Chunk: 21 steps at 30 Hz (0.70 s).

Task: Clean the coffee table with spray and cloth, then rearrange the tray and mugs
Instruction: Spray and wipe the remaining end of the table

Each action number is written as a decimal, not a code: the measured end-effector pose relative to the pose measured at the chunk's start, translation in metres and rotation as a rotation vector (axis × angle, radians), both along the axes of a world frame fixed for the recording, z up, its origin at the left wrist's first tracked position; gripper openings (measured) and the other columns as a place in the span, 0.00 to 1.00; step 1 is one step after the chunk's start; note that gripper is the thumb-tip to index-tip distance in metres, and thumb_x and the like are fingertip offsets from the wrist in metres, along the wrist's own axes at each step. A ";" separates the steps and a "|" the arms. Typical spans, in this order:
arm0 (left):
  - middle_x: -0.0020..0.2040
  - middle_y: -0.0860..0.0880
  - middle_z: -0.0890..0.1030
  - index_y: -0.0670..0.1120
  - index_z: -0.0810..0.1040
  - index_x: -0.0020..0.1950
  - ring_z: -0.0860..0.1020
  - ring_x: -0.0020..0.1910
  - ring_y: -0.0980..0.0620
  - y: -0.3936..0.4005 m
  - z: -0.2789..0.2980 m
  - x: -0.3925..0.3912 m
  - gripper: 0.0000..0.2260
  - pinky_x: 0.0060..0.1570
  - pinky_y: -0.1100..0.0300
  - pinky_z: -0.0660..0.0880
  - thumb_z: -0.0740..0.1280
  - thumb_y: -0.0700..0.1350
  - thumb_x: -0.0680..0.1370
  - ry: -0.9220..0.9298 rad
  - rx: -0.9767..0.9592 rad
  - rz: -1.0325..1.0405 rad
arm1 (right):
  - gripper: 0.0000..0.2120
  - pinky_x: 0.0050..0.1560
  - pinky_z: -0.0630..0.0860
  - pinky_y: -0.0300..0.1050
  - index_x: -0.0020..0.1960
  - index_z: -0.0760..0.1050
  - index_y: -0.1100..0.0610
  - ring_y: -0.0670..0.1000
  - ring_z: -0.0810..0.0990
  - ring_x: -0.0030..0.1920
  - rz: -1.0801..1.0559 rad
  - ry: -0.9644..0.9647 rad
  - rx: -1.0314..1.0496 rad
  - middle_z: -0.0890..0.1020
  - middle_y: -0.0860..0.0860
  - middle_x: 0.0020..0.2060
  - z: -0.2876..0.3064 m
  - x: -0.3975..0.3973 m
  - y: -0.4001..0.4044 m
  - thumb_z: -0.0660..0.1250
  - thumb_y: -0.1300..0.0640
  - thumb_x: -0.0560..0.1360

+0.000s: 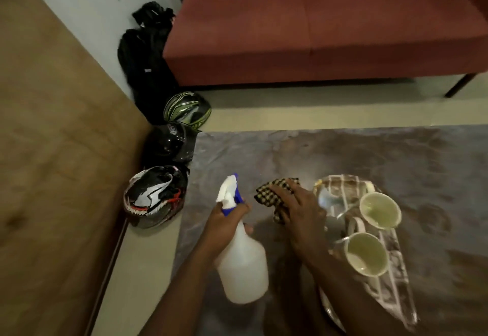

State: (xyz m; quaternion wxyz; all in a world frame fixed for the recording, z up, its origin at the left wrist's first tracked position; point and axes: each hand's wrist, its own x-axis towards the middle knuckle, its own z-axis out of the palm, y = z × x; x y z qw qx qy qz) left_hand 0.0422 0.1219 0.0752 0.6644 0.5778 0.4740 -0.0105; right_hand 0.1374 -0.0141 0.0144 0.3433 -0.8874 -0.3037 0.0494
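Observation:
My left hand (224,223) grips the neck of a white spray bottle (241,261) with a blue and white trigger head, held above the left part of the dark marbled coffee table (343,150). My right hand (298,211) lies flat on a yellow and black checked cloth (269,194), pressing it to the table top. Just right of that hand sits a shiny patterned tray (340,190) holding two pale mugs, one farther (380,214) and one nearer (365,253). My right forearm hides the tray's near left part.
Three helmets sit on the floor left of the table: a green one (187,108), a black one (169,143) and a black, white and red one (153,195). A black bag (142,66) leans on the wall. A red sofa (317,32) stands beyond the table.

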 end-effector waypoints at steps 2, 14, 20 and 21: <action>0.39 0.44 0.81 0.45 0.77 0.59 0.80 0.27 0.51 0.023 -0.013 -0.018 0.12 0.35 0.56 0.76 0.69 0.40 0.76 0.034 -0.040 -0.033 | 0.29 0.57 0.73 0.58 0.65 0.73 0.49 0.61 0.75 0.60 -0.001 0.004 -0.062 0.76 0.56 0.62 -0.017 -0.010 0.014 0.73 0.65 0.66; 0.41 0.48 0.84 0.43 0.80 0.49 0.81 0.29 0.51 0.092 -0.056 0.017 0.11 0.33 0.59 0.79 0.70 0.51 0.76 0.152 0.037 -0.397 | 0.39 0.67 0.60 0.68 0.74 0.58 0.44 0.59 0.54 0.75 -0.030 0.120 -0.453 0.59 0.54 0.75 -0.080 -0.041 0.043 0.73 0.55 0.68; 0.33 0.43 0.78 0.40 0.78 0.42 0.76 0.21 0.52 0.114 -0.073 0.048 0.10 0.23 0.65 0.72 0.69 0.46 0.77 0.184 0.027 -0.376 | 0.28 0.66 0.49 0.72 0.71 0.64 0.45 0.59 0.56 0.73 -0.065 0.119 -0.564 0.66 0.54 0.72 -0.120 -0.027 0.082 0.63 0.43 0.71; 0.31 0.43 0.77 0.41 0.77 0.42 0.76 0.20 0.52 0.115 -0.078 0.053 0.09 0.22 0.66 0.71 0.69 0.45 0.77 0.204 0.077 -0.373 | 0.27 0.67 0.47 0.71 0.71 0.65 0.45 0.60 0.57 0.73 -0.083 0.096 -0.562 0.66 0.55 0.72 -0.124 -0.024 0.087 0.57 0.41 0.73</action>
